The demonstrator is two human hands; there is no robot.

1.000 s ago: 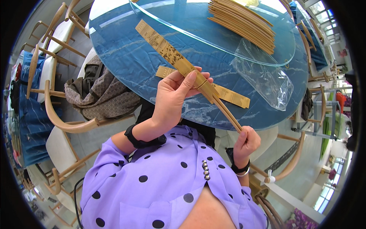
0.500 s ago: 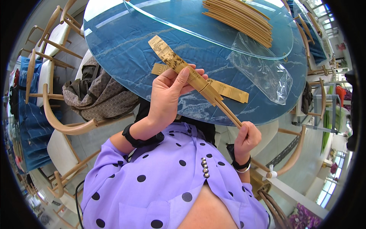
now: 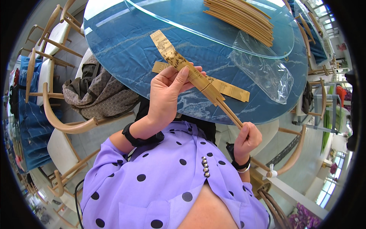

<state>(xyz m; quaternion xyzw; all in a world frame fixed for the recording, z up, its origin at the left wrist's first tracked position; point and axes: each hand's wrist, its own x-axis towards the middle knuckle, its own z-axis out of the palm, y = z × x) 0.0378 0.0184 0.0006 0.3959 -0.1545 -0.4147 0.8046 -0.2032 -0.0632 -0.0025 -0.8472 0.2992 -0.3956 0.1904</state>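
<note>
My left hand (image 3: 167,89) is closed around a gold paper chopstick sleeve (image 3: 173,59), thumb on top, its far end pointing up and left over the table. A pair of wooden chopsticks (image 3: 230,113) sticks out of the sleeve's near end. My right hand (image 3: 247,142) pinches the chopsticks by their ends, low and to the right. Beneath the held sleeve, more gold sleeves (image 3: 232,91) lie on the blue table near its edge, partly hidden by my left hand.
A round blue marbled table (image 3: 126,57) carries a glass turntable (image 3: 171,23). A stack of wooden chopsticks (image 3: 242,19) lies on the glass, and a clear plastic bag (image 3: 267,74) lies beside it. At left stand a wooden chair (image 3: 63,126) and a patterned brown bag (image 3: 101,91).
The far end of the sleeve has tipped slightly upward. Both hands keep their hold in nearly the same place, and the view has shifted a little.
</note>
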